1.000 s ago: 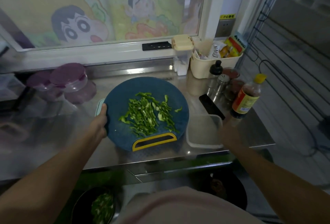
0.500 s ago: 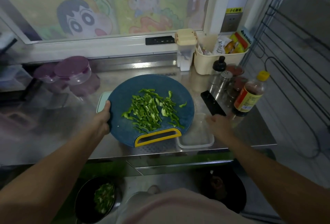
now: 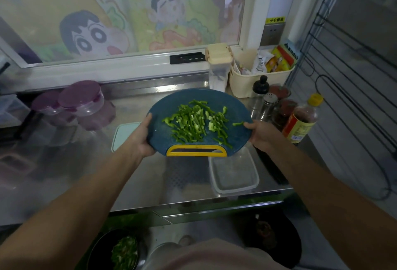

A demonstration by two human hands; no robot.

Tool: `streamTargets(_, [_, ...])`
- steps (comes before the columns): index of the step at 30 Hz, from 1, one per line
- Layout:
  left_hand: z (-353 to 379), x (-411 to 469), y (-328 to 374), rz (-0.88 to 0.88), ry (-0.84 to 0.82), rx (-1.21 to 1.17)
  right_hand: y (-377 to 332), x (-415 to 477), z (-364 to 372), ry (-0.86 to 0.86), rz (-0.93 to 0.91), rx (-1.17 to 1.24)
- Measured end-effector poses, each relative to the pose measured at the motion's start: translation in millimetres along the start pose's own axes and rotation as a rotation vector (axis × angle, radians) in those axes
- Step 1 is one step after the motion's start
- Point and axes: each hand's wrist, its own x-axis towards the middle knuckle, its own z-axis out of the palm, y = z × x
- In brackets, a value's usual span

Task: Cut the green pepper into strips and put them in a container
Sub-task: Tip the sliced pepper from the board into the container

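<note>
Nearest to you, below the counter's front edge, a dark bowl holds chopped green pieces. On the steel counter just past that edge sits a clear plastic container, lid off, nothing visible inside it. Beyond it you hold a round blue cutting board between both hands. Your left hand grips its left rim with the thumb on top and the fingers curled under. Your right hand grips the right rim the same way. The board's yellow handle faces you, and its near edge overlaps the container's far rim in this view. The green pepper strips lie in a loose heap on the middle of the board, with one stray piece near your right thumb. A pale green lid lies flat on the counter beside your left hand. A dark knife lies on the counter under your right forearm. Farther back, purple-lidded jars stand at the left, a sauce bottle and a metal shaker at the right. Behind those a cream basket of packets stands against the window with its cartoon figures.
</note>
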Motion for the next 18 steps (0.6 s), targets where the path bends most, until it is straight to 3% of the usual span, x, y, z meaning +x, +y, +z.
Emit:
streamTargets(3, [10.4,3.7,-20.3,-0.077,0.025,-0.035,-3.9,-0.4,-7.5,0.067,0.002,-0.022])
streamTargets(4, [13.4,6.2,-25.7,-0.079,0.054,-0.033,-6.0,0.3,-9.9,0.154,-0.009,-0.127])
streamTargets(7, [16.2,16.1,-32.3,-0.042,0.104,-0.032,-15.2,-4.3,-8.3,0.505,-0.175,-0.817])
streamTargets(8, [15.3,19.6,-32.8,-0.03,0.11,-0.026,-17.0,-6.4,-3.7,0.514,-0.302,-0.951])
streamTargets(11, [12.0,24.0,-31.8,-0.046,0.116,0.019,-16.8,-4.7,11.1,0.266,-0.513,-0.997])
streamTargets(18, [14.7,24.1,-25.7,-0.078,0.084,-0.003,11.0,8.1,30.7,0.03,-0.438,-1.088])
